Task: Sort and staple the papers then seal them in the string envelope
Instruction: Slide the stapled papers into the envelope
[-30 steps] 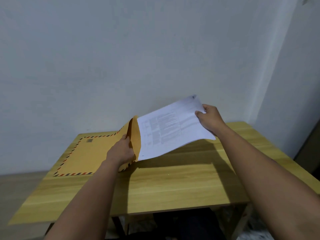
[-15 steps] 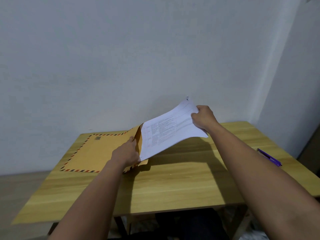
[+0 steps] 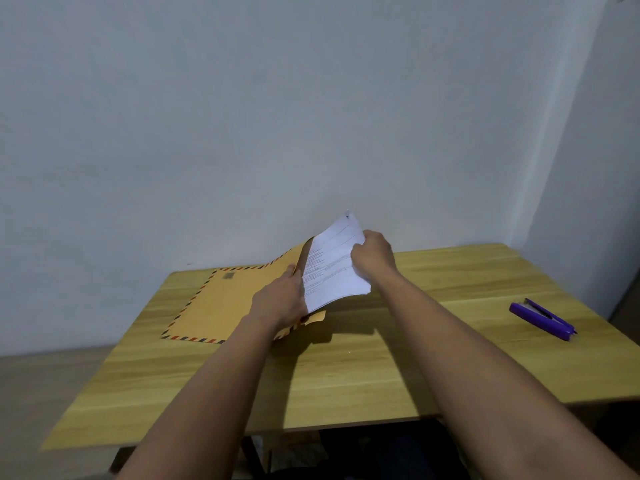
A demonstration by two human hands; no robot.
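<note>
Two hands are being used at the envelope's mouth. The left hand (image 3: 280, 299) is being kept closed on the upper lip of the envelope (image 3: 225, 303), lifting that lip off the lower one so that the opening is being held wide, presumably so the sheets can go in without catching. The right hand (image 3: 374, 258) is being kept pinched on the outer edge of the papers (image 3: 332, 271), on the side away from the envelope, from which the bundle can be pushed lengthwise toward the opening. The papers are being held tilted, their near end already tucked into the mouth and their far corner raised above it; a dark mark at that raised corner may be a staple, though it is too small to be sure. Roughly half of the bundle is judged to be outside the envelope.

The envelope itself is being left flat on the table (image 3: 346, 375), its closed end pointing away from the papers, its striped border showing along the edges. A flap (image 3: 317, 317) is being seen poking out under the papers at the mouth. No string closure can be made out. Well to the far side of the papers from the envelope, a purple stapler (image 3: 542, 318) is lying on the table, untouched. Stapling is therefore judged finished, with sealing not yet begun.
</note>
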